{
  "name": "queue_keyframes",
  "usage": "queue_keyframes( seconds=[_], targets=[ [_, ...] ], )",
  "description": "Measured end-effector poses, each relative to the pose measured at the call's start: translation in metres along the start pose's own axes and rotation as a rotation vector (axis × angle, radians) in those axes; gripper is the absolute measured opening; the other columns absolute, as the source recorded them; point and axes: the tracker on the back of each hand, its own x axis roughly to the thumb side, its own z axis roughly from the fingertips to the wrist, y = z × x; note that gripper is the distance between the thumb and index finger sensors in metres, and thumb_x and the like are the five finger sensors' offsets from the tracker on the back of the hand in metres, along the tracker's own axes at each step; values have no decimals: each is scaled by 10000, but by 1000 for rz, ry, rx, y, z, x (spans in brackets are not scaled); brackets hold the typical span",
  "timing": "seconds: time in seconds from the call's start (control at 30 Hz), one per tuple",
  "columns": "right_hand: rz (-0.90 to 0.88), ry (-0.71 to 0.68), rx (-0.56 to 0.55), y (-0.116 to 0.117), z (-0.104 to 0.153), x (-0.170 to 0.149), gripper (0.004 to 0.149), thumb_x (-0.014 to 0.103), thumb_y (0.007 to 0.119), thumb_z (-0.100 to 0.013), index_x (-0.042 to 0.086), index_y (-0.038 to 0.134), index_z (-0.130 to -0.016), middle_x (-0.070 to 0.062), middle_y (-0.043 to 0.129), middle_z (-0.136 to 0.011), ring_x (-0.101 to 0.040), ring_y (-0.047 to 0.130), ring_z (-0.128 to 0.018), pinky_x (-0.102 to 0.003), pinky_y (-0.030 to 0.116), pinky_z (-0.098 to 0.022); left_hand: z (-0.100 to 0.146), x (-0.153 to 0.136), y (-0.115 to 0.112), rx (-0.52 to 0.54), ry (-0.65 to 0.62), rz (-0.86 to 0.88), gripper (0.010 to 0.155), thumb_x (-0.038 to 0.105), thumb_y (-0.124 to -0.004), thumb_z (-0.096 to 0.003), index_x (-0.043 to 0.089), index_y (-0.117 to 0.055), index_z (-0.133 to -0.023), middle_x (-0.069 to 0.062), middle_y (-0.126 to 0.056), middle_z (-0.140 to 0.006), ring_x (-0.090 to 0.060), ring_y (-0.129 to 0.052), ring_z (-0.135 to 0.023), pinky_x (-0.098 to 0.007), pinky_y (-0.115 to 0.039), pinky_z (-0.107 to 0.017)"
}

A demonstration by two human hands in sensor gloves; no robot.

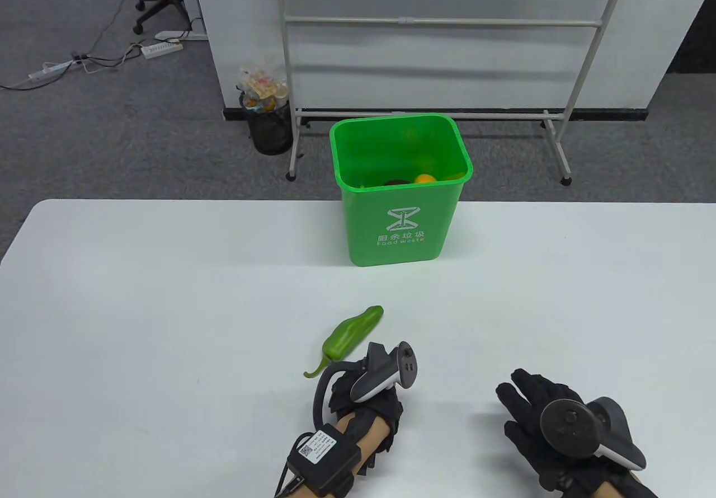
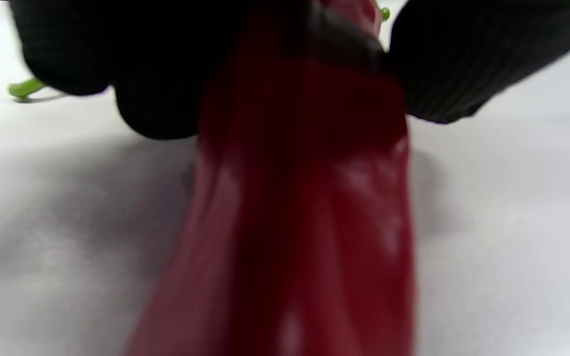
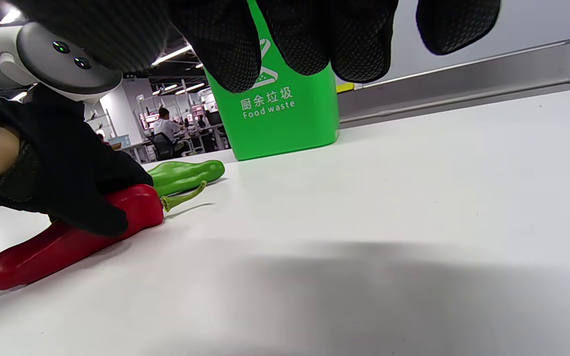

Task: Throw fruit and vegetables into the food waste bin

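My left hand (image 1: 358,377) grips a red pepper (image 3: 67,242) that lies on the white table; the pepper fills the left wrist view (image 2: 305,222) between my gloved fingers (image 2: 156,99). In the table view the hand hides it. A green pepper (image 1: 352,333) lies just beyond the left hand, its stem toward the hand. The green food waste bin (image 1: 400,224) stands at the table's far edge with a yellow-orange fruit (image 1: 425,179) inside. My right hand (image 1: 531,403) is open and empty, fingers spread, to the right of the left hand.
A whiteboard stand (image 1: 436,112) and a black mesh wastebasket (image 1: 270,128) are on the floor behind the table. The table's far edge (image 1: 168,201) runs just behind the bin.
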Motion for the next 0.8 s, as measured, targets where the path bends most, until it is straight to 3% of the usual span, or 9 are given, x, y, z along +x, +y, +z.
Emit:
queue_keyframes(
  seconds=[0.27,0.43,0.67,0.77,0.8],
  targets=[
    [4,-5,-2,0,1,0,689,488,703,-434,177,614,-1043,-176,510,-1111,-472,616,-1023,-704,508,-695,3,0,1,-32,-39,12,841,486,-906,-370,-3,-572,-968,-256,-800,-859,-394,-1019,-588,-449,-922,-393],
    [6,-9,5,0,1,1,690,489,702,-435,176,614,-1043,-163,511,-1113,-469,615,-1025,-705,506,-696,15,-1,-3,-71,-117,132,828,462,-903,-382,-3,-554,-971,-261,-777,-880,-411,-1007,-627,-464,-922,-414],
    [6,-9,17,2,1,0,688,488,701,-435,177,613,-1043,-164,510,-1112,-471,615,-1024,-705,505,-696,40,-7,-8,-160,-368,541,806,411,-918,-384,-1,-545,-969,-271,-751,-904,-455,-983,-681,-484,-921,-438],
    [3,-9,30,3,0,1,688,488,700,-436,177,612,-1043,-163,507,-1113,-470,613,-1026,-704,505,-696,44,-6,-21,-303,-614,867,809,396,-930,-385,2,-529,-967,-264,-733,-918,-462,-965,-710,-479,-918,-456],
    [3,-9,33,3,0,1,688,487,700,-436,176,612,-1043,-161,506,-1114,-468,611,-1027,-705,504,-696,45,-3,-26,-356,-755,1009,808,390,-932,-393,9,-518,-973,-260,-720,-931,-464,-954,-731,-479,-912,-474]
  ],
)
